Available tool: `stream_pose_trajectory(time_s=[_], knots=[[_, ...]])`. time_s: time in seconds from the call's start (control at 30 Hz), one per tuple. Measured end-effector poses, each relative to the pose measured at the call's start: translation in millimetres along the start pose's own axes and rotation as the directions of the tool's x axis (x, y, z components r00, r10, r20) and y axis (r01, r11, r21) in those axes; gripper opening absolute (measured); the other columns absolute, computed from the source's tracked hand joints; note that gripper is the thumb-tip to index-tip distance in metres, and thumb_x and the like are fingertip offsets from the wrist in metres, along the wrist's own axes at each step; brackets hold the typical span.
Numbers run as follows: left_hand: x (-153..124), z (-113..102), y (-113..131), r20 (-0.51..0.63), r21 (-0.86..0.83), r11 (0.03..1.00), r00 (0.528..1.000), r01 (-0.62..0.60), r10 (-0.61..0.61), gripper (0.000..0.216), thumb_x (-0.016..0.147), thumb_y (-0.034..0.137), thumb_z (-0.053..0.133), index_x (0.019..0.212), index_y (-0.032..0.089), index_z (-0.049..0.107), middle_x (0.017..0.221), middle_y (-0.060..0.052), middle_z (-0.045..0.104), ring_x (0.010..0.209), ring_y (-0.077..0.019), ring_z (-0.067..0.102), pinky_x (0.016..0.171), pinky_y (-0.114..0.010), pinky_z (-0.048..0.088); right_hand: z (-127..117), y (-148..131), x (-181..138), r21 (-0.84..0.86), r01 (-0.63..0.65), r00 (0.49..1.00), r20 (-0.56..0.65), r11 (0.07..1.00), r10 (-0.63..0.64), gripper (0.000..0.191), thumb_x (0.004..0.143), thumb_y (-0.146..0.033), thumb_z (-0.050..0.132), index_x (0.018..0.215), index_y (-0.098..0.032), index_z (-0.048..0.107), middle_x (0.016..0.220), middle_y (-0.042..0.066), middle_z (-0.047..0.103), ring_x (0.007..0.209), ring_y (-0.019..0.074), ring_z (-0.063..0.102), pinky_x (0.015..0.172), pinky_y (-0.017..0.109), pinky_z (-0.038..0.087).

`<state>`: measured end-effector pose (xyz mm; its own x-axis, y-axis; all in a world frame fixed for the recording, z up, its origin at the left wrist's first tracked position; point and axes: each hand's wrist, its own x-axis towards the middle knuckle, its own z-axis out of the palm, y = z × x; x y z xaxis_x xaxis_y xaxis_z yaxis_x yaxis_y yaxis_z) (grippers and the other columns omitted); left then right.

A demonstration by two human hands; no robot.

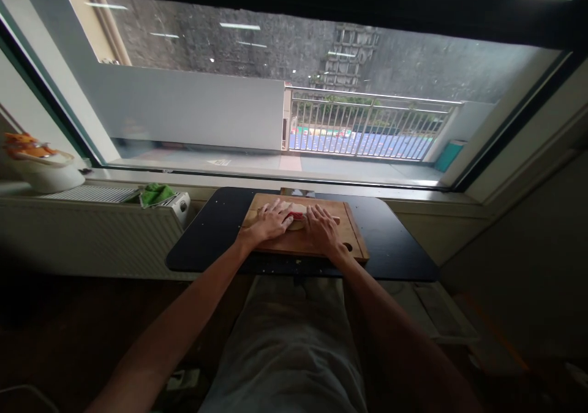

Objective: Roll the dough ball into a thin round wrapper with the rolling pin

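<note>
Window-side black table [215, 232] | wooden board [350, 218] | left grip [271, 220], right grip [323, 229] spread flat on food [298, 209]

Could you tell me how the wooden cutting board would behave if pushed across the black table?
Probably stiff: the wooden cutting board looks thick and flat. It would likely slide, not tip, on the smooth black table, though the left hand and right hand weigh on it.

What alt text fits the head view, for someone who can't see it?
A person's left hand and right hand rest on a pale and red food item on a wooden cutting board. The board lies on a black table below a wide window.
</note>
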<state>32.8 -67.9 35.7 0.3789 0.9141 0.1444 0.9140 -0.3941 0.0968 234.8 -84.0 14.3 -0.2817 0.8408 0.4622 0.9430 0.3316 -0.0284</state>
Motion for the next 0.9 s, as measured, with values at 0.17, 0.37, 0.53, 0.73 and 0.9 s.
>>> stream_pose_trajectory(time_s=[0.17, 0.37, 0.53, 0.73, 0.9], knots=[[-31.5, 1.8, 0.6, -0.017, -0.020, 0.999, 0.999, -0.039, 0.039, 0.057, 0.111, 0.048, 0.031, 0.165, 0.036, 0.045, 0.172, -0.003, 0.046, 0.158, -0.0269, 0.039, 0.131, -0.048, 0.024, -13.8, -13.5, -27.9, 0.022, 0.039, 0.998, -0.046, 0.999, -0.038, 0.054, 0.112, -0.037, 0.040, 0.152, -0.006, 0.060, 0.154, 0.021, 0.062, 0.146, 0.0340, 0.053, 0.127, 0.048, 0.034], [-54.8, 3.4, 0.2, -0.079, -0.064, 0.995, 0.994, -0.083, 0.078, 0.056, 0.112, 0.048, 0.031, 0.165, 0.038, 0.044, 0.167, -0.003, 0.052, 0.153, -0.0241, 0.045, 0.129, -0.044, 0.029, -30.1, -24.4, -31.6, 0.003, 0.029, 0.999, -0.031, 1.000, -0.029, 0.051, 0.113, -0.038, 0.039, 0.143, -0.007, 0.066, 0.139, 0.021, 0.071, 0.131, 0.0333, 0.062, 0.116, 0.045, 0.046], [-73.3, 11.3, 0.4, -0.152, -0.037, 0.994, 0.984, -0.105, 0.099, 0.057, 0.113, 0.047, 0.033, 0.164, 0.026, 0.047, 0.163, -0.009, 0.055, 0.149, -0.0271, 0.050, 0.127, -0.048, 0.034, -34.4, -30.7, -37.5, 0.014, 0.022, 0.999, 0.037, 1.000, -0.023, 0.044, 0.112, -0.029, 0.040, 0.135, -0.008, 0.071, 0.123, 0.020, 0.077, 0.117, 0.0300, 0.069, 0.111, 0.042, 0.050], [-99.1, 25.6, 7.8, -0.241, 0.044, 0.992, 0.963, -0.114, 0.121, 0.059, 0.113, 0.046, 0.032, 0.167, 0.024, 0.042, 0.171, -0.009, 0.046, 0.159, -0.0270, 0.040, 0.133, -0.049, 0.027, -27.4, -27.8, -66.4, 0.025, 0.118, 0.993, -0.021, 0.993, -0.118, 0.059, 0.099, -0.006, 0.041, 0.155, -0.002, 0.056, 0.156, 0.022, 0.060, 0.148, 0.0304, 0.053, 0.129, 0.046, 0.036], [-93.2, 32.3, 4.8, -0.243, 0.072, 0.991, 0.962, -0.110, 0.124, 0.064, 0.113, 0.047, 0.031, 0.170, 0.018, 0.036, 0.175, -0.011, 0.038, 0.165, -0.0281, 0.029, 0.137, -0.049, 0.020, -21.0, -17.5, -66.2, 0.054, 0.124, 0.992, -0.007, 0.991, -0.124, 0.066, 0.097, -0.005, 0.042, 0.163, -0.010, 0.049, 0.164, 0.015, 0.053, 0.158, 0.0297, 0.042, 0.132, 0.050, 0.030]])
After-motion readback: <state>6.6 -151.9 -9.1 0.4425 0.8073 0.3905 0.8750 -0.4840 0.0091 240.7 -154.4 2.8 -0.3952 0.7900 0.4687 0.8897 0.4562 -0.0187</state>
